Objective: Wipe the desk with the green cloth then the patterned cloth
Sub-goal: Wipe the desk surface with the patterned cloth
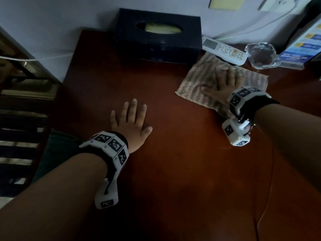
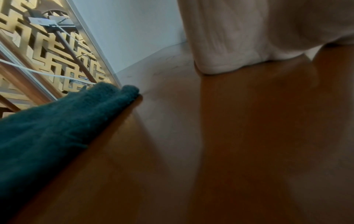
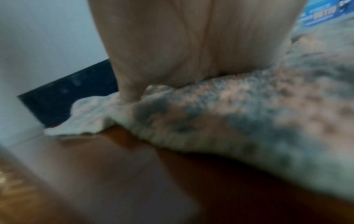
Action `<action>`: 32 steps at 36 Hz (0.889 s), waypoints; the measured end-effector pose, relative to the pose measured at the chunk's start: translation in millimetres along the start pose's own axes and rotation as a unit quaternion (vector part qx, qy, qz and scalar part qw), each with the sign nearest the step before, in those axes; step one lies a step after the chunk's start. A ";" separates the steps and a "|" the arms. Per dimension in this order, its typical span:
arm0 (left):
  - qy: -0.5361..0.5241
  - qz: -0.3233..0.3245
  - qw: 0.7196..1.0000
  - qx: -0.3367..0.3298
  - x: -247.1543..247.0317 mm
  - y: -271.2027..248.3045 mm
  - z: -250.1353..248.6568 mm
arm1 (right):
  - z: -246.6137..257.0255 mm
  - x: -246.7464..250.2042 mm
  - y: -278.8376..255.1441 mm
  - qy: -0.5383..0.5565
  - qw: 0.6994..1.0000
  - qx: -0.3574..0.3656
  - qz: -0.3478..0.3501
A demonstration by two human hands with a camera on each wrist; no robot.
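Observation:
My right hand (image 1: 224, 82) lies flat with spread fingers on the patterned cloth (image 1: 199, 82), pressing it onto the brown desk (image 1: 173, 145) at the back right. In the right wrist view the palm (image 3: 182, 45) bears down on the bunched, blurred patterned cloth (image 3: 249, 113). My left hand (image 1: 130, 117) rests flat and open on bare desk near the middle, holding nothing. The dark green cloth (image 1: 57, 150) hangs over the desk's left edge beside my left wrist; the left wrist view shows the green cloth (image 2: 57, 128) draped there, apart from my palm (image 2: 249, 37).
A dark tissue box (image 1: 158, 35) stands at the back against the wall. A white remote (image 1: 224, 49), a clear glass dish (image 1: 260, 54) and a blue leaflet stand (image 1: 300, 47) crowd the back right corner. A lattice screen (image 2: 38, 53) rises left of the desk.

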State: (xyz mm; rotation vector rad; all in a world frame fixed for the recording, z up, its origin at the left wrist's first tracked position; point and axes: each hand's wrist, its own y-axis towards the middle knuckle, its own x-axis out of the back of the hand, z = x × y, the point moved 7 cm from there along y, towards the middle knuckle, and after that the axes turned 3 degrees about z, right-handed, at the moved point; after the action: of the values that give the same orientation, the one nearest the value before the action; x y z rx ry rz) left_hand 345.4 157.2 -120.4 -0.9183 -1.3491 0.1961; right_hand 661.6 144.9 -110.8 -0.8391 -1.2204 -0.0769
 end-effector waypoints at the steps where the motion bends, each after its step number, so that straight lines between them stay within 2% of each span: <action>1: -0.003 0.000 1.000 0.000 0.3 -0.3 -0.5 | 1.8 -2.5 -7.6 0.009 1.000 -0.001 0.002; 10: -0.013 -0.010 1.000 -0.001 1.6 -0.9 0.1 | 30.1 -53.2 -86.5 0.018 0.999 0.034 -0.002; 18: -0.008 -0.011 1.000 0.000 2.2 1.7 0.4 | 52.1 -96.1 -152.3 0.007 0.996 0.083 0.042; 27: -0.011 -0.034 0.999 0.009 6.0 -3.1 -2.9 | 30.0 -140.7 -223.9 -0.024 0.990 0.120 0.071; 32: 0.041 -0.061 0.997 0.023 18.9 -5.4 -3.9 | 9.5 -156.5 -252.8 -0.012 0.990 0.115 0.083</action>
State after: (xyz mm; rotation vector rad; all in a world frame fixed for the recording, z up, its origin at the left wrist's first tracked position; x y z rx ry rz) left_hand 351.8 163.4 -102.4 -0.7949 -1.3143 0.0952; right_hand 474.2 -86.1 -109.8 -0.7371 -1.1526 0.2067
